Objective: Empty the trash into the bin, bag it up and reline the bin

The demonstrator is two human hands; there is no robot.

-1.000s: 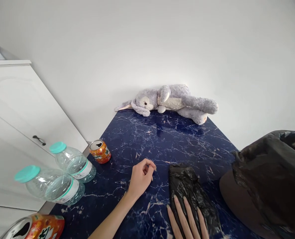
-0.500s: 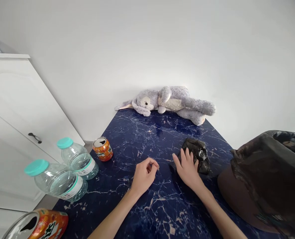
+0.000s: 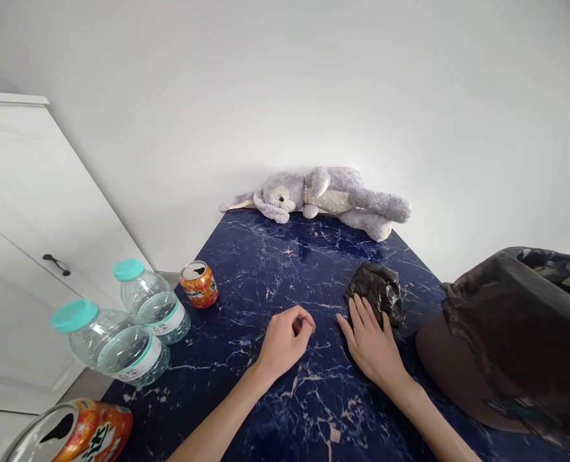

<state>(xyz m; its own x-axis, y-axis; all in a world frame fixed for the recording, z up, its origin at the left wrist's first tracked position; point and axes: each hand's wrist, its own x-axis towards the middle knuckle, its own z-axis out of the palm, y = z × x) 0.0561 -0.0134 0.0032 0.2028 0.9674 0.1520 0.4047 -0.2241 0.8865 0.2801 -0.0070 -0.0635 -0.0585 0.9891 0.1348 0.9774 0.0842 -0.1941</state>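
Head view — right hand on black bag — far can lettered "NDA"

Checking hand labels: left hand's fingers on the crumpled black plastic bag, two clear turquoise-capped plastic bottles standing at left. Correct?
Wrong hand: the head view shows the right hand with fingers on the black plastic bag, not the left hand. The bottles stand as stated.

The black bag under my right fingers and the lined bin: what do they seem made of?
Black bag: thin, glossy plastic film, judging by its crinkles and highlights. Lined bin: perhaps matte plastic; its brown side looks smooth and low-shine, but metal is possible.
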